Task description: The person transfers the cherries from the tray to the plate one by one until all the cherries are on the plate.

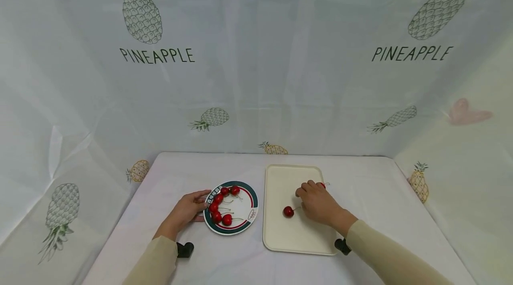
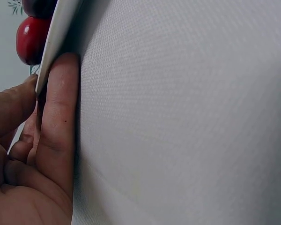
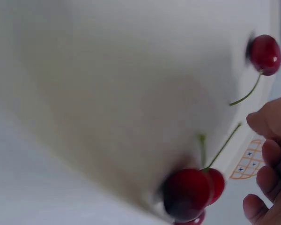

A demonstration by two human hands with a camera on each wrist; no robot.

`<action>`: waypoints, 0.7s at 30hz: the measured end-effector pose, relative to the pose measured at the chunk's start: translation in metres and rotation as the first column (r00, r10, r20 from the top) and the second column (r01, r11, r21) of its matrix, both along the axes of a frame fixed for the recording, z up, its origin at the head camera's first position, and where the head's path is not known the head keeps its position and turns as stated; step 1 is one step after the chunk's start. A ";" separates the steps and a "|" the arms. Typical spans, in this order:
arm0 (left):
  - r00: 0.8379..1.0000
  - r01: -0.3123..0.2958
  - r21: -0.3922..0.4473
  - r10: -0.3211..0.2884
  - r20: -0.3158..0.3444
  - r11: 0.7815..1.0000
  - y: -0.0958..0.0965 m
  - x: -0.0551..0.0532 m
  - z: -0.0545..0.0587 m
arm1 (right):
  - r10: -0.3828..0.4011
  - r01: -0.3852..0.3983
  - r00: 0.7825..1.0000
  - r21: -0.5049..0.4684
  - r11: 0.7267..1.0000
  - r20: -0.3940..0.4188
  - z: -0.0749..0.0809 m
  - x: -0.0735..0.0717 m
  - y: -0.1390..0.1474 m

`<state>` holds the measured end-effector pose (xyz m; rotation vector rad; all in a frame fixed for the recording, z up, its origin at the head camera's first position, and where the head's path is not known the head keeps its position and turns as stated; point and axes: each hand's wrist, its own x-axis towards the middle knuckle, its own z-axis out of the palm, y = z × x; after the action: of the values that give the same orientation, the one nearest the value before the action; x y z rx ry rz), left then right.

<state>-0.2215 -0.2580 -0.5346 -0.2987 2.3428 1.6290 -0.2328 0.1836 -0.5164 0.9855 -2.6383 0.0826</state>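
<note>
Makeshift tabletop booth, white pineapple-print curtain around three sides, white-covered table, wider room hidden

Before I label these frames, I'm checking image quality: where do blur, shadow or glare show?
Head: even light, the round green-rimmed plate clear; left wrist: the white woven tablecloth loses texture toward the right, shadow darkening beneath the plate; right wrist: the cream rectangular tray is hazy and shaded, the glossy red cherry at upper right carries a small highlight.
</note>
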 end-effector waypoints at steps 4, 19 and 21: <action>1.000 0.004 -0.003 -0.004 0.002 1.000 0.002 0.000 0.002 | 0.037 -0.037 0.999 0.037 0.999 -0.005 -0.006 0.002 0.009; 1.000 0.005 0.000 -0.005 -0.008 1.000 0.002 0.001 -0.001 | 0.082 -0.077 0.995 0.089 0.993 -0.062 -0.012 0.006 0.002; 1.000 0.002 -0.001 -0.002 -0.010 1.000 0.002 0.000 -0.001 | 0.072 -0.067 0.995 0.085 0.994 -0.065 -0.012 0.007 0.002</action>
<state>-0.2210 -0.2557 -0.5353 -0.2890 2.3504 1.6322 -0.2261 0.1854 -0.5280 1.0876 -2.5640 -0.0443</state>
